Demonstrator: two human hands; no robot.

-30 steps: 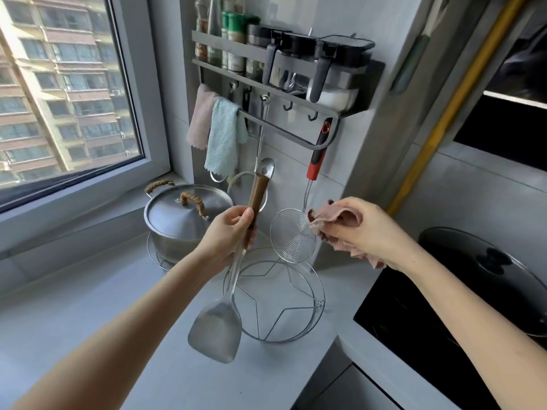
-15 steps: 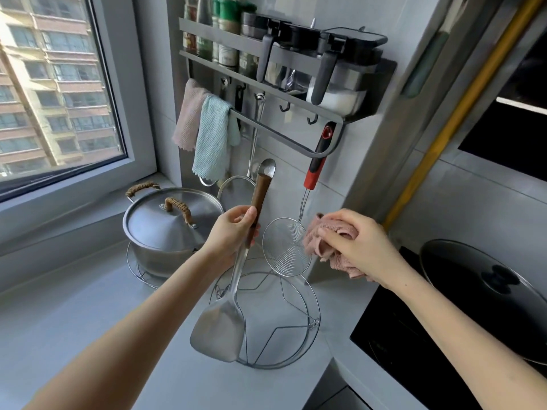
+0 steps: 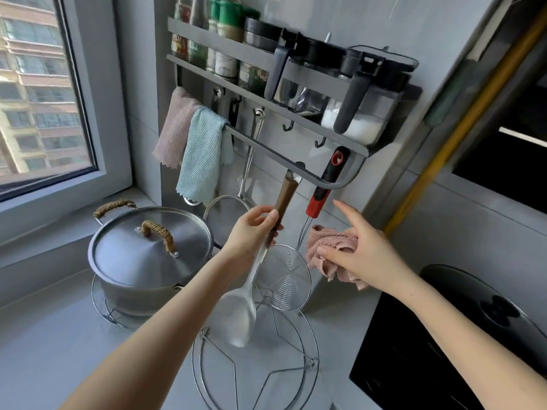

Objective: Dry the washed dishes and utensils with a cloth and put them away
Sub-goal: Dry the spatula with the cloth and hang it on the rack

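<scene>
- Window (image 3: 44, 99) at far left, with apartment blocks outside; no signage legible.
- Steel pot (image 3: 142, 279) with its lid on, on the grey counter (image 3: 53, 350) below the sill. It sits on a wire trivet (image 3: 102, 309); the handles are rope-wrapped.
- Wall rack (image 3: 296, 119) above: the shelf holds spice jars (image 3: 225, 54) with printed labels, text too small to read. Clear containers with dark grey handles stand at its right end, one holding a white powder.
- On the rack's rail hang a pale pink cloth (image 3: 174, 128) and a teal cloth (image 3: 201, 155), touching side by side.
- Left hand (image 3: 251, 229): fingers and thumb wrapped around the lower part of the wooden handle of the spatula (image 3: 238, 315). The spatula is held near upright, blade down over the counter. The handle's top end is at the rail, beside a hook; whether it is hooked on, cannot tell.
- Wire steaming stand (image 3: 257, 365) lies flat on the counter below the blade.
- Skimmer (image 3: 284, 279) hangs from the rail by a red-and-black handle, just right of the spatula; no marking readable on the handle.
- Right hand (image 3: 364, 255): index finger stretched out toward the skimmer handle, not touching it. The other fingers are bunched around a pink drying cloth (image 3: 331, 247).
- Black cooktop (image 3: 414, 365) at lower right, with a dark glass lid (image 3: 488, 306) on it.
</scene>
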